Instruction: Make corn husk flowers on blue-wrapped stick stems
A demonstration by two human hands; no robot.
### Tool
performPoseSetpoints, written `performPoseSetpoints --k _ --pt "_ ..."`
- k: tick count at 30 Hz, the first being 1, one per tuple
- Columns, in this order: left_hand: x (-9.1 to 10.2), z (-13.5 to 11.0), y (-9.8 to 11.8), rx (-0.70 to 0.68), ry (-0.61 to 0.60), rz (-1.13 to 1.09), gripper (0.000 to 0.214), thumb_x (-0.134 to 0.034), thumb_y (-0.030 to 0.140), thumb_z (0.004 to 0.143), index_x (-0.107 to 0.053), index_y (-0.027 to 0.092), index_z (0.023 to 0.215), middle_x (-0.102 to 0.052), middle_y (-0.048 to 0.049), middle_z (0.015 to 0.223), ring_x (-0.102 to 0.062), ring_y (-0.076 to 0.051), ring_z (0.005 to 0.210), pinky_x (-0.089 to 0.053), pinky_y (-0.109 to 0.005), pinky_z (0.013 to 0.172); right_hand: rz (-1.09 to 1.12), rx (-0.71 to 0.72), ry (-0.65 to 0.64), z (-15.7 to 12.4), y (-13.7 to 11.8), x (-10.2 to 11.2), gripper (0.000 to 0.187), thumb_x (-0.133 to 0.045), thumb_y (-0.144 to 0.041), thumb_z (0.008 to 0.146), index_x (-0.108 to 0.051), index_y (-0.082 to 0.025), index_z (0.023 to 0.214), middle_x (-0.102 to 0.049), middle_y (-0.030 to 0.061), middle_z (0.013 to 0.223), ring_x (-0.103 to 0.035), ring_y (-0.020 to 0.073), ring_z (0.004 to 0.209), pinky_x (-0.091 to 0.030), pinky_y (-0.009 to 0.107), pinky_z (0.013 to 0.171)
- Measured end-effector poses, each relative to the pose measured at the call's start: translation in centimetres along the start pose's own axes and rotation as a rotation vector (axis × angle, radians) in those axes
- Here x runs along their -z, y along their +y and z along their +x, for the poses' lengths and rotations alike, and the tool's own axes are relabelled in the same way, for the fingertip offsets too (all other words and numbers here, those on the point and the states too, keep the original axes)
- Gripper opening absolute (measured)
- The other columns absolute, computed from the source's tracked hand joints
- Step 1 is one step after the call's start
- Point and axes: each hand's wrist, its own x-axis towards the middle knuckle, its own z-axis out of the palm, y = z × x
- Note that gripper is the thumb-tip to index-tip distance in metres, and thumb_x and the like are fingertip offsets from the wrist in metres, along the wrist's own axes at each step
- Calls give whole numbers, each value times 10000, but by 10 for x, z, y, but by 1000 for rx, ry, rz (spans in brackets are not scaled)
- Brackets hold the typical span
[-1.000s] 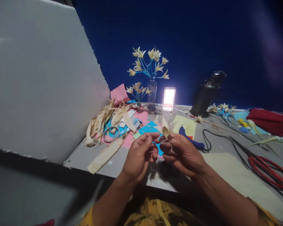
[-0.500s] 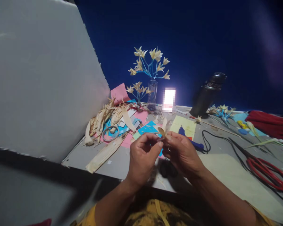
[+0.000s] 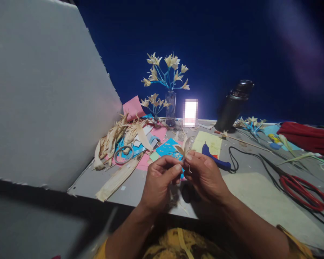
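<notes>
Head view, and here the right hand (image 3: 206, 172) pinches a dried-husk flower (image 3: 186, 149) low down over the table (image 3: 83, 180), presumably to leave it uncrushed; the left hand (image 3: 158, 181) curls beside it, grip unclear, while a blue glue gun (image 3: 218, 162) lies near, probably for easy reach

At the back of the grey table (image 3: 82, 181), a dark flask (image 3: 232, 108) with a shiny cap stands before a deep blue wall (image 3: 218, 43), with a bright, pixelated rectangle (image 3: 190, 112) glowing between it and a clear glass bottle (image 3: 170, 113). A white panel (image 3: 43, 90) fills the left side, and a pale ring (image 3: 120, 163) lies near it on coloured paper. To the right are a red cloth (image 3: 305, 138) and red-handled scissors (image 3: 284, 182).
</notes>
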Motion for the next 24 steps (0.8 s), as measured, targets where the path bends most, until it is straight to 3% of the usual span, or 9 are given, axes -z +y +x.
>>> performPoseSetpoints --k 5,12,16,20,24 --pt "3 -2 7 -101 7 146 126 -763 288 793 -719 171 778 -628 0 657 -524 -103 560 -412 -231 550 -66 75 -31 -1 2 3 350 -777 -416 765 -550 -176 649 -416 -61 548 -288 73 490 -224 227 469" --pt "-2 -15 23 -497 95 602 123 -681 223 863 -694 198 743 -611 -16 712 -543 -156 689 -442 -285 683 -181 118 4 -3 6 4 337 -764 -430 790 -581 -172 674 -428 -61 539 -287 81 500 -217 238 475" --pt "1 -10 24 -403 111 534 119 -694 234 849 -686 193 737 -581 6 665 -507 -133 616 -418 -265 610 -161 108 -19 -6 2 1 346 -763 -433 781 -568 -172 664 -426 -59 546 -290 79 505 -221 233 480" --pt "4 2 20 -240 95 356 89 -720 231 801 -692 180 733 -594 13 643 -506 -118 586 -415 -245 575 -58 -8 -83 -6 -1 -3 373 -777 -433 746 -528 -176 639 -424 -55 566 -294 70 497 -214 220 471" --pt "3 8 14 -167 90 275 93 -699 165 743 -680 168 652 -562 16 602 -462 -103 566 -384 -228 554 4 -122 -170 -5 -3 -3 402 -809 -435 710 -520 -166 636 -442 -51 588 -283 53 487 -193 203 456"
